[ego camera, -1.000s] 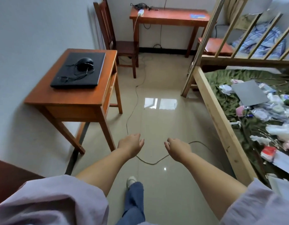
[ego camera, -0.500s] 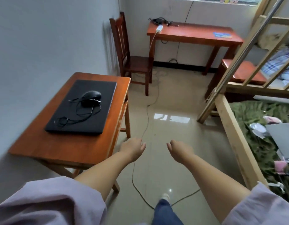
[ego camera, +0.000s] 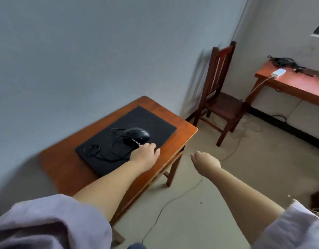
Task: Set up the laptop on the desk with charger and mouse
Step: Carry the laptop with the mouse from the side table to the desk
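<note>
Left hand [ego camera: 146,154] hovering over closed black laptop [ego camera: 126,139] on small wooden table [ego camera: 65,169].
Its fingers are loosely spread, empty, just beside the laptop-top wired mouse [ego camera: 137,136]; right hand [ego camera: 205,161], half-curled and empty, hangs beyond the table's edge.

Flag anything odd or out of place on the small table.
The mouse sits on the closed laptop, its cable in loose tangled loops across the lid, not on the small table. No damage is visible.

No text, label or number can be read anywhere; a faint mark on the mouse [ego camera: 137,135] is too blurred.
</note>
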A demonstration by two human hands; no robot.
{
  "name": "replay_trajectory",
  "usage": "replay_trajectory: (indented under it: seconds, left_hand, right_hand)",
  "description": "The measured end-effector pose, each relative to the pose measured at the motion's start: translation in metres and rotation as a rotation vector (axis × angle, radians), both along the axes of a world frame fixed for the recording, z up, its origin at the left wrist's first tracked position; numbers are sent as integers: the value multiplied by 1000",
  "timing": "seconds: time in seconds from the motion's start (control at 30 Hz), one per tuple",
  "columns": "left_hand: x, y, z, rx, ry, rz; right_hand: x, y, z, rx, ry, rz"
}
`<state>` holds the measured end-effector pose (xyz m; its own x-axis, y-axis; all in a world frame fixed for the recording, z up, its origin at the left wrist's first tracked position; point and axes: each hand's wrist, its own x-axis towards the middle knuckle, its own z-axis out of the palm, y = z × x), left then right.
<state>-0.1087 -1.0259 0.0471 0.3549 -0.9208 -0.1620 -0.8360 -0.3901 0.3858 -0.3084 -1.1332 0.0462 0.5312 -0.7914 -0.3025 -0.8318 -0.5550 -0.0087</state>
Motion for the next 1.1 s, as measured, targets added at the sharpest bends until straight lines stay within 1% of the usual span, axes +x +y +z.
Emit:
replay_trajectory:
  seconds: [0.03,0.17,0.27,0.33,0.4,0.5,0.57,0.67,0.73,0.8,0.9,1.1]
  left_hand:
    - [14,-1,0,3,-2,50]
    - [75,5,-6,16,-62,286]
    - [121,13,-12,36,-91,446]
    - [147,20,-18,57,-104,543]
    - [165,30,-26,96,-94,630]
    - [181,45,-36,151,-126,756]
    - [184,55,-40,199,-133,869]
    - [186,68,-51,258,-17,1080]
    - [185,71,-57,344,95,1219]
    - [178,70,-68,394,192,1261]
    - [170,64,-79,379,200,1304]
    - [169,54,-75,477,234,1379]
  right_hand:
    - [15,-13,1,15,-35,-4]
    - [86,-54,-2,-1,-76,153]
    - [140,-74,-7,-17,-33,321]
    - [170,-86,-8,-10,-62,338]
    - [194,-97,-9,15,-100,322]
    - [221,-118,-14,59,-165,269]
    - [231,-128,-18,63,-153,235]
    - [239,-139,-31,52,-92,227]
    - [245,-147,-38,55,-62,211]
    - [249,-153,-44,72,-32,200]
    - [255,-161,-54,145,-66,145]
    - [260,-175,-72,253,-79,-48]
